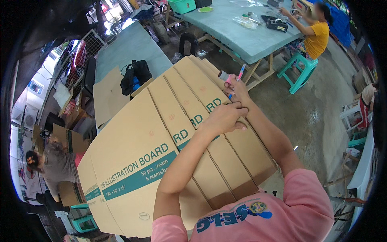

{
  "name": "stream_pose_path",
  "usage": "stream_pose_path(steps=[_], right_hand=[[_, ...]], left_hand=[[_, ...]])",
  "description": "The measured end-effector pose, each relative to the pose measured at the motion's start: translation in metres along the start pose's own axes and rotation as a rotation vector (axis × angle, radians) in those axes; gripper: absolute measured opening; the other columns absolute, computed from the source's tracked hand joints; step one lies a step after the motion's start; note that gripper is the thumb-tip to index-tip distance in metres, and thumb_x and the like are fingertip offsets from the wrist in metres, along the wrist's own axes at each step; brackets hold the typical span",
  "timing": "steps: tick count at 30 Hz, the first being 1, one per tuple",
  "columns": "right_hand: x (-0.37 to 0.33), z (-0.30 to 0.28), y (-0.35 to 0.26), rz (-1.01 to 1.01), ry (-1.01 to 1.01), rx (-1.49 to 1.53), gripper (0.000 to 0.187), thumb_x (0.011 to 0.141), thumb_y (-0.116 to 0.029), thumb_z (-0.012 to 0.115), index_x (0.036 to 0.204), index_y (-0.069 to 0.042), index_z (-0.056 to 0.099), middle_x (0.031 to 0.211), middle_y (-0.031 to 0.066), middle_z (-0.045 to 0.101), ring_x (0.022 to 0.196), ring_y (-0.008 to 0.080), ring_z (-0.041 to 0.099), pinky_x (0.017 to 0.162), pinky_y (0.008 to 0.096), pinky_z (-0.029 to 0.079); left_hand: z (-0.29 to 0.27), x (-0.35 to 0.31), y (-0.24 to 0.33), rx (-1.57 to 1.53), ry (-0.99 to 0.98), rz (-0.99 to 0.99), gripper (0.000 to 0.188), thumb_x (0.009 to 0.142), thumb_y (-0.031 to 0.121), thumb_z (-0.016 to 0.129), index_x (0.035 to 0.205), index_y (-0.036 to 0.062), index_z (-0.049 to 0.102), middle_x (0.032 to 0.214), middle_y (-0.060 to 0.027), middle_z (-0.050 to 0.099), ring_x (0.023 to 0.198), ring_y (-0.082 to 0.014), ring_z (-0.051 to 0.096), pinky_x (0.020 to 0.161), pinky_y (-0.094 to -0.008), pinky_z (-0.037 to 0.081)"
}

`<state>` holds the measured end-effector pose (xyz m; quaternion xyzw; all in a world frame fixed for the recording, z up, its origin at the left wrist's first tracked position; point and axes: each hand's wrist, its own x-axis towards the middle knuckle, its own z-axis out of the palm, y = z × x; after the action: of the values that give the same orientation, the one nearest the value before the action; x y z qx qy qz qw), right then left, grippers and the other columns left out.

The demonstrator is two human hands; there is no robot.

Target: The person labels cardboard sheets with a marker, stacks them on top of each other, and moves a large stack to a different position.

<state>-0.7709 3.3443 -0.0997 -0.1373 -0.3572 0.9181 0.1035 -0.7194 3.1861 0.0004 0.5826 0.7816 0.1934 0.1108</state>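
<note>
A row of overlapping flattened cardboard boxes (133, 141) with green print lies slantwise before me. My left hand (226, 119) rests on the boxes near their right edge. Its fingers are bent and apart, close to my right wrist. My right hand (239, 90), at the far right edge of the boxes, is closed around a slim pink-and-blue pen (241, 71). A short pink cylinder with a dark round end (223, 76) also sticks out of that hand. What it is, I cannot make out.
A blue-grey table (225, 28) stands ahead, with a tape dispenser (278, 24) on it. A person in yellow (316, 40) sits there on a green stool (298, 72). Another table (129, 52) bears a black bag (136, 76). At left, another person (58, 165) bends among boxes.
</note>
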Motion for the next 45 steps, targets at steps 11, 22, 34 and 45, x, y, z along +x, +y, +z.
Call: stream_pose_path(steps=[11, 22, 34, 45], right_hand=[[0.004, -0.011, 0.020, -0.322, 0.056, -0.530, 0.014, 0.099, -0.023, 0.048, 0.103, -0.010, 0.051, 0.065, -0.0006, 0.046, 0.050, 0.0057, 0.043, 0.040, 0.0247, 0.042], [0.003, 0.040, -0.058, -0.715, -0.271, -1.382, 0.010, 0.090, -0.014, 0.056, 0.098, -0.009, 0.055, 0.072, 0.0121, 0.058, 0.066, 0.0330, 0.061, 0.059, 0.0444, 0.054], [-0.008, 0.060, -0.030, -0.675, -0.501, -1.928, 0.020, 0.089, -0.022, 0.054, 0.104, -0.009, 0.050, 0.090, 0.0190, 0.059, 0.080, 0.0399, 0.061, 0.068, 0.0507, 0.049], [0.027, 0.034, -0.029, -0.559, -0.203, -2.032, 0.021, 0.091, -0.023, 0.052, 0.109, -0.013, 0.047, 0.086, 0.0174, 0.058, 0.085, 0.0411, 0.060, 0.068, 0.0518, 0.048]], left_hand=[[0.021, -0.002, -0.016, 0.004, -0.043, -0.055, 0.039, 0.076, 0.039, 0.071, 0.100, 0.0110, 0.057, 0.096, -0.0075, 0.057, 0.089, -0.0313, 0.061, 0.075, -0.0436, 0.049], [0.030, -0.013, -0.046, -0.184, 0.063, -0.028, 0.040, 0.071, 0.024, 0.076, 0.110, 0.0174, 0.070, 0.131, -0.0069, 0.055, 0.115, -0.0279, 0.055, 0.094, -0.0393, 0.047], [0.035, -0.017, -0.048, -0.227, -0.033, -0.116, 0.042, 0.074, 0.024, 0.074, 0.116, 0.0214, 0.067, 0.136, -0.0050, 0.052, 0.123, -0.0257, 0.050, 0.099, -0.0410, 0.042], [0.034, -0.015, -0.049, -0.290, 0.108, -0.102, 0.035, 0.080, 0.028, 0.071, 0.113, 0.0168, 0.068, 0.118, -0.0086, 0.063, 0.103, -0.0229, 0.063, 0.084, -0.0374, 0.050]])
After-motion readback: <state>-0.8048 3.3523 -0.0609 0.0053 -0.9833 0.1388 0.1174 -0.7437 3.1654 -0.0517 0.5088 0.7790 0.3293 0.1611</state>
